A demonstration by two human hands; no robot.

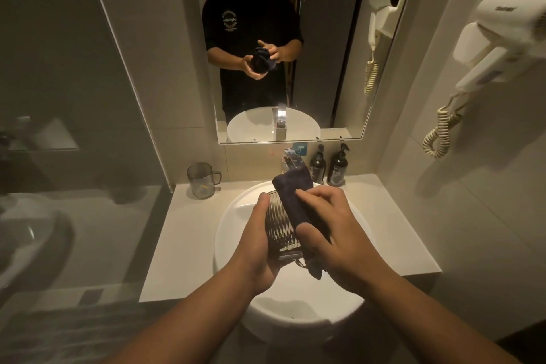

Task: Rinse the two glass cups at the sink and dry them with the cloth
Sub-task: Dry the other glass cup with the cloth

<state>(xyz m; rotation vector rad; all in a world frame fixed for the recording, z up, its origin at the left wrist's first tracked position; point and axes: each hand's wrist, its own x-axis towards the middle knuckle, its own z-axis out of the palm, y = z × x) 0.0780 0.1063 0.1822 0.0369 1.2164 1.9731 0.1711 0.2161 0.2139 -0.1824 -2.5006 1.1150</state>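
Dim bathroom light falls on a pale bench (189,245) with a round white sink (233,233) set into it, a mirror (325,68) above and a wall hair dryer (502,38) to the right. We stand over the basin with both hands raised above it. Our left hand (257,242) wraps its fingers round the side of a ribbed glass cup (279,226), holding it tilted with the base toward us. Our right hand (334,230) presses a dark cloth (295,195) against the cup's other side, fingers curled over the fabric and thumb pinching it low on the glass. One end of the cloth sticks up past the rim; the other hangs below the base.

The second cup (201,180), a clear one with a handle, stands upright on the bench at the back left, well apart from the sink. Two dark pump bottles (328,165) stand beside the tap (291,161), which is partly hidden behind the cloth.

We judge this to be the drying step for the first cup. Glass like this is stiff, brittle and likely slick where wet, though the ribs should give the fingers some purchase. It looks light enough for one hand, so a firm hold round the body seems safest, keeping it over the basin in case it slips. The cloth is soft and limp, and will bunch easily into the cup's mouth. We would take the handled cup by its handle.
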